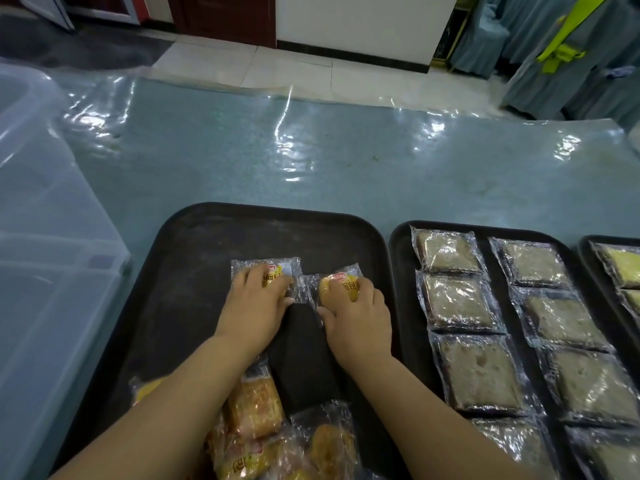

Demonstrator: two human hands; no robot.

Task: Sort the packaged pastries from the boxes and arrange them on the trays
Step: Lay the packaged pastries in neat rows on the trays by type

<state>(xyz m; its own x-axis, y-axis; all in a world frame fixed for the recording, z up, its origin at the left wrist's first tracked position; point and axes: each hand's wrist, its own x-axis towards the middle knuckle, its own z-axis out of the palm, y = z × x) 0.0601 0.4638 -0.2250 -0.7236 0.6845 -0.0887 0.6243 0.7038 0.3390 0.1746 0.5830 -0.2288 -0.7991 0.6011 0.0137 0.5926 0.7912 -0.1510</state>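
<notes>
The left grip (256, 299), a bare hand, is curled over a small pastry in a clear wrapper with a yellow and red label, the left packet (277, 271). Its fingers cover the packet's middle and the thumb lies by its near right corner.

The right grip (360, 311), also a bare hand, clasps the right packet (341, 282) in the same way. Its fingers bend over the top and the thumb presses at the near left edge.

The two packets lie flat, side by side with their wrapper ends touching, around the middle of a dark tray (194, 244) and somewhat toward its right edge. At the tray's near edge, between and under the forearms, sits a loose heap of golden wrapped pastries (256, 414).

Just beside the tray's right edge is a second dark tray (398, 265). It holds two rows of square grey-brown pastries (457, 303) in clear wrappers, laid flat and close together. A third tray (585, 258) shows at the table's right edge with pale yellow packets (623, 265) on it.

The trays rest on a table (311, 161) covered in teal cloth under a shiny clear sheet. A translucent plastic box (52, 244) stands at the table's left edge.
</notes>
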